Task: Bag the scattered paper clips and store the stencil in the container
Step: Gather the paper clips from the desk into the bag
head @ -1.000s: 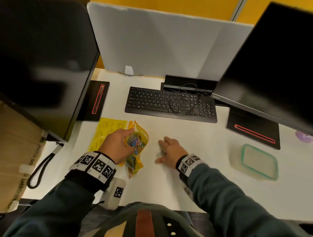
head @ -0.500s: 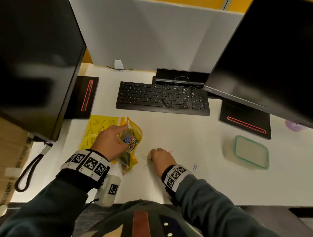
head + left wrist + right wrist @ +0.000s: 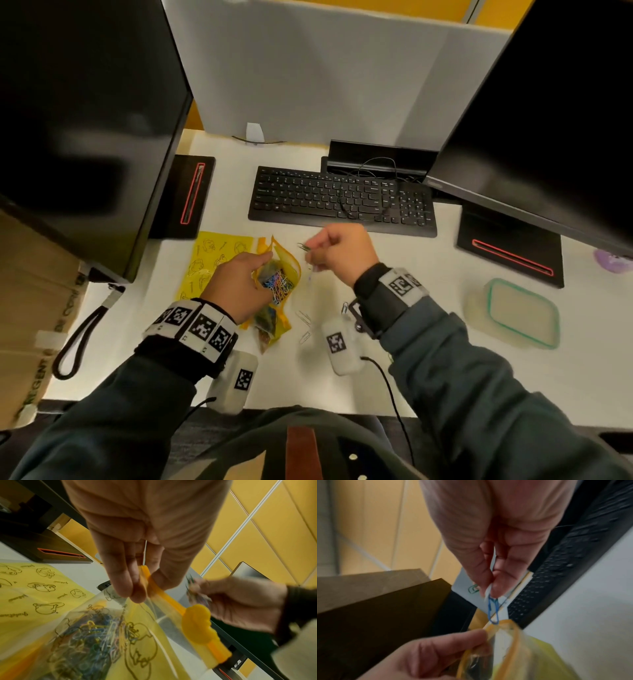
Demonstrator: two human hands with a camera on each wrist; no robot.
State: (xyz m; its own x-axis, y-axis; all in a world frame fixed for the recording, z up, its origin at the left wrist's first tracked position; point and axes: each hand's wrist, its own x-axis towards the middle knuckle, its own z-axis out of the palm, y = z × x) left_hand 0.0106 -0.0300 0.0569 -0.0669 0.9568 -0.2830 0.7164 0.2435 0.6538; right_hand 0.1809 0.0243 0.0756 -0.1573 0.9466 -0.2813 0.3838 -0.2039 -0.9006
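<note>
A yellow zip bag (image 3: 278, 274) (image 3: 120, 635) (image 3: 513, 653) full of coloured paper clips sits open at the desk's middle. My left hand (image 3: 239, 279) (image 3: 137, 585) pinches its orange rim. Raised just right of the bag mouth, my right hand (image 3: 337, 255) (image 3: 489, 586) pinches several paper clips (image 3: 304, 247); a blue clip (image 3: 493, 611) dangles over the opening. Loose paper clips (image 3: 304, 323) lie on the desk below. The yellow stencil (image 3: 209, 263) (image 3: 34, 592) lies flat left of the bag. The clear container (image 3: 517, 313) with a green-rimmed lid stands at the right.
A black keyboard (image 3: 342, 200) lies behind the hands. Two monitors (image 3: 85, 113) (image 3: 548, 113) overhang the desk, with black bases (image 3: 186, 195) (image 3: 510, 246). A cardboard box (image 3: 30, 308) stands off the left edge. A purple object (image 3: 611, 262) sits far right.
My right hand picked clips up off the desk and lifted them toward the bag mouth. The left hand kept holding the bag open.
</note>
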